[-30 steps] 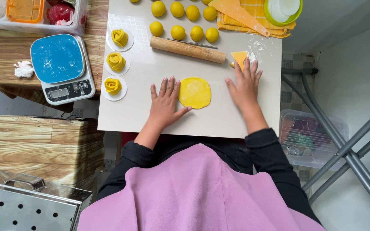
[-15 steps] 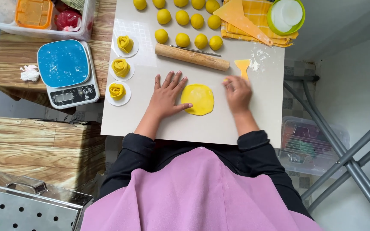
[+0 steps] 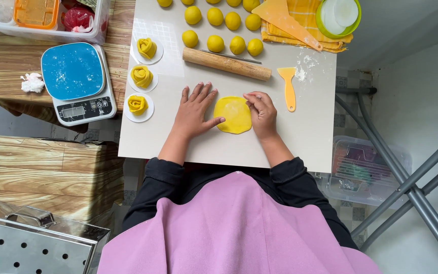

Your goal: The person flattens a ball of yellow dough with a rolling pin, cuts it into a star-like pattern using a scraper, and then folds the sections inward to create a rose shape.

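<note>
Since the earlier frame, the right hand [image 3: 262,112] had come in from the board's right side, where it lay flat with fingers spread, and curled over the right edge of the dough disc [image 3: 233,114]. Its fingers were bent, fingertips pressing or pinching the rim; whether they actually gripped the edge I could not tell. The left hand [image 3: 193,108] lay flat and open, fingers fanned, its thumb touching the disc's left edge, holding nothing.

That disc was thin, smooth, bright yellow and roughly round, flat on the glossy white board [image 3: 300,137] between both hands. Just beyond it lay a plain wooden rolling pin [image 3: 226,64], a straight cylinder set at a slight angle. Past the pin sat rows of smooth yellow dough balls [image 3: 215,43]. A small yellow plastic scraper [image 3: 288,86] lay just right of the right hand, with a dusting of flour [image 3: 304,68] near it. Along the board's left edge, three dough pieces folded into rose shapes [image 3: 141,76] sat on round white paper liners. Beside the board stood a kitchen scale [image 3: 77,81] with a glossy blue top. At the far right corner lay a yellow checked cloth [image 3: 305,25] with a wedge-shaped yellow scraper [image 3: 285,18] on it.
</note>
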